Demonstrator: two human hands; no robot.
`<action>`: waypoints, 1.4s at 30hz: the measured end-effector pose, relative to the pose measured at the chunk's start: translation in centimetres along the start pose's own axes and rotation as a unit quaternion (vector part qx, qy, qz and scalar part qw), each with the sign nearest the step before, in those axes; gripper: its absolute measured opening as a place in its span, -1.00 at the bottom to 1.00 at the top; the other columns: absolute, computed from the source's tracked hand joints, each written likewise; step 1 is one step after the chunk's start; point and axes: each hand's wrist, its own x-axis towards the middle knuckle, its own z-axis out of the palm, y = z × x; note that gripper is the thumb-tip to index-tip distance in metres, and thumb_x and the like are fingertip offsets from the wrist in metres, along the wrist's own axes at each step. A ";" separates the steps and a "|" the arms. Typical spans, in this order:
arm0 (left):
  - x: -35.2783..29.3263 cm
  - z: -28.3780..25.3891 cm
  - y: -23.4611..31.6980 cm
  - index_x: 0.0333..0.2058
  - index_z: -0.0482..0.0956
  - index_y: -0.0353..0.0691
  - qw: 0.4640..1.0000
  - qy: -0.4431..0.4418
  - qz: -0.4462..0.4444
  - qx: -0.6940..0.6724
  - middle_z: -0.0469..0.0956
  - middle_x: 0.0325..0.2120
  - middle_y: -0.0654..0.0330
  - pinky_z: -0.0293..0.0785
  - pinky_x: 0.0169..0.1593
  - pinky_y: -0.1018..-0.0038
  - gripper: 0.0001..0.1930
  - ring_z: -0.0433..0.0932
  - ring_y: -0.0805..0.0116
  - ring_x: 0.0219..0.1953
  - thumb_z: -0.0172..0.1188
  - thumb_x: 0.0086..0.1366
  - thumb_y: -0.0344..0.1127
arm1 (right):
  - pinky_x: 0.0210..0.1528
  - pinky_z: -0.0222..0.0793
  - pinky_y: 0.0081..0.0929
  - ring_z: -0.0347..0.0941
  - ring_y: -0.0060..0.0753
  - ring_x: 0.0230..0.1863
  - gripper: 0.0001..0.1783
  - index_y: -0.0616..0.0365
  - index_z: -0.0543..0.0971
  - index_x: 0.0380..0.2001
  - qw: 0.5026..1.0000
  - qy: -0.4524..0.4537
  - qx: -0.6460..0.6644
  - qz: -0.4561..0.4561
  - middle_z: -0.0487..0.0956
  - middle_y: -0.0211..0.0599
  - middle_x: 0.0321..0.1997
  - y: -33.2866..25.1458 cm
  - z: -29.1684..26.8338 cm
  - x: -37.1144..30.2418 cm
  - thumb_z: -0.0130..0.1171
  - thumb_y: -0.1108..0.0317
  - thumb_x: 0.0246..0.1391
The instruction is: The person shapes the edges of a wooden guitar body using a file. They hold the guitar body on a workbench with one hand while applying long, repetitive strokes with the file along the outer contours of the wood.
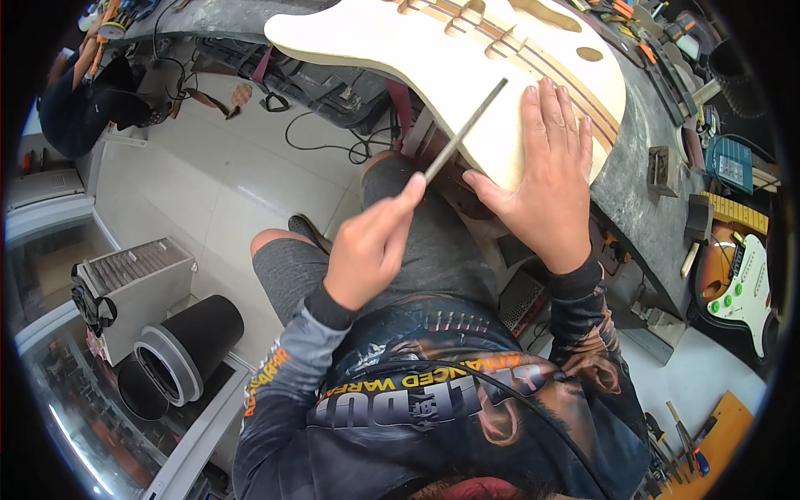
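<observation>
A pale wooden electric guitar body [375,37], with darker stripes along its middle and several routed cavities, lies at the bench's near edge. My left hand [371,250] is closed around one end of a long, thin metal file [468,127]. The file slants up and to the right, crossing the body's near edge, and its far end is over the pale face. Whether it touches the wood I cannot tell. My right hand [550,183] lies flat on the body, right of the file, fingers extended and thumb spread toward the near edge.
The grey workbench [625,204] carries hand tools along its right side. A sunburst electric guitar [750,283] with a white pickguard stands at right. Below the bench are a black case [308,92] and loose cables. A black bin [208,333] lies at left; another person [83,108] is upper left.
</observation>
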 end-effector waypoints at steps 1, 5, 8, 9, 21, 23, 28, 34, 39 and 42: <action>-0.4 -0.2 -0.2 0.46 0.58 -0.20 1.000 -0.001 0.000 0.000 0.70 -0.29 -0.07 0.65 -0.16 0.23 -0.37 0.70 -0.07 -0.34 0.28 0.45 -0.68 | 0.76 -0.21 0.37 0.02 0.25 0.80 0.40 0.35 0.23 0.66 1.000 -0.001 0.002 -0.003 0.19 0.22 0.76 0.0 0.0 0.0 0.58 -0.35 0.00; 1.4 -0.1 0.0 0.46 0.58 -0.19 1.000 0.003 0.010 0.024 0.63 -0.36 -0.02 0.62 -0.23 0.21 -0.37 0.64 -0.05 -0.40 0.28 0.45 -0.68 | 0.76 -0.20 0.38 0.02 0.25 0.80 0.42 0.33 0.22 0.66 1.000 -0.006 0.007 0.000 0.19 0.22 0.76 -0.1 0.0 0.0 0.64 -0.29 -0.05; 1.9 0.1 0.1 0.47 0.57 -0.18 0.999 0.043 0.021 0.020 0.62 -0.38 0.01 0.61 -0.24 0.23 -0.36 0.63 0.00 -0.42 0.28 0.45 -0.67 | 0.76 -0.20 0.39 0.02 0.25 0.80 0.42 0.33 0.22 0.66 1.000 -0.003 0.004 0.001 0.20 0.22 0.76 -0.1 0.0 0.0 0.64 -0.29 -0.06; 1.7 0.1 0.2 0.47 0.57 -0.17 0.998 0.050 0.022 0.016 0.61 -0.39 0.02 0.61 -0.25 0.23 -0.36 0.63 0.01 -0.42 0.29 0.45 -0.67 | 0.76 -0.20 0.39 0.02 0.25 0.80 0.42 0.33 0.22 0.66 1.000 -0.003 0.003 0.000 0.20 0.22 0.76 -0.1 0.0 0.0 0.64 -0.29 -0.06; -0.4 -0.5 1.4 0.43 0.61 -0.24 0.998 -0.035 -0.045 0.024 0.78 -0.17 -0.14 0.64 -0.11 0.37 -0.43 0.75 0.04 -0.30 0.25 0.48 -0.69 | 0.76 -0.20 0.39 0.04 0.26 0.79 0.40 0.35 0.24 0.65 1.000 0.003 -0.004 -0.003 0.20 0.26 0.75 -0.2 0.0 0.1 0.61 -0.31 -0.03; -1.4 -0.3 1.0 0.43 0.61 -0.24 0.999 -0.025 -0.036 0.019 0.76 -0.19 -0.14 0.64 -0.12 0.37 -0.43 0.74 0.03 -0.31 0.26 0.49 -0.68 | 0.76 -0.20 0.39 0.04 0.26 0.79 0.40 0.35 0.24 0.65 1.000 0.000 -0.004 -0.003 0.20 0.26 0.75 -0.2 0.0 0.1 0.61 -0.31 -0.03; 1.0 -0.8 1.5 0.43 0.60 -0.26 0.997 -0.036 -0.061 0.029 0.76 -0.19 -0.13 0.67 -0.07 0.36 -0.43 0.79 0.00 -0.25 0.25 0.48 -0.69 | 0.75 -0.19 0.39 0.04 0.26 0.79 0.39 0.34 0.25 0.65 1.000 0.006 -0.005 -0.004 0.21 0.26 0.75 -0.1 0.2 0.0 0.62 -0.29 -0.04; -1.3 0.0 0.7 0.43 0.60 -0.24 1.000 -0.010 -0.019 0.013 0.74 -0.23 -0.12 0.61 -0.17 0.38 -0.42 0.70 0.08 -0.36 0.25 0.48 -0.69 | 0.75 -0.19 0.39 0.05 0.25 0.79 0.39 0.34 0.24 0.65 1.000 0.006 -0.006 -0.003 0.20 0.26 0.75 -0.3 0.1 0.1 0.61 -0.28 -0.03; 1.1 0.2 0.7 0.43 0.60 -0.24 1.000 -0.001 -0.024 0.010 0.73 -0.24 -0.10 0.62 -0.17 0.37 -0.42 0.71 0.05 -0.35 0.25 0.49 -0.68 | 0.75 -0.18 0.39 0.05 0.25 0.79 0.39 0.33 0.23 0.66 1.000 0.005 -0.005 -0.004 0.20 0.26 0.75 -0.1 0.2 0.1 0.61 -0.28 -0.03; -1.0 0.3 0.7 0.44 0.60 -0.22 1.000 -0.009 -0.014 0.025 0.72 -0.27 -0.08 0.60 -0.21 0.38 -0.42 0.65 0.08 -0.41 0.25 0.49 -0.68 | 0.76 -0.19 0.39 0.04 0.25 0.79 0.39 0.33 0.23 0.66 1.000 0.004 -0.004 -0.002 0.20 0.26 0.75 -0.3 0.1 0.1 0.61 -0.28 -0.03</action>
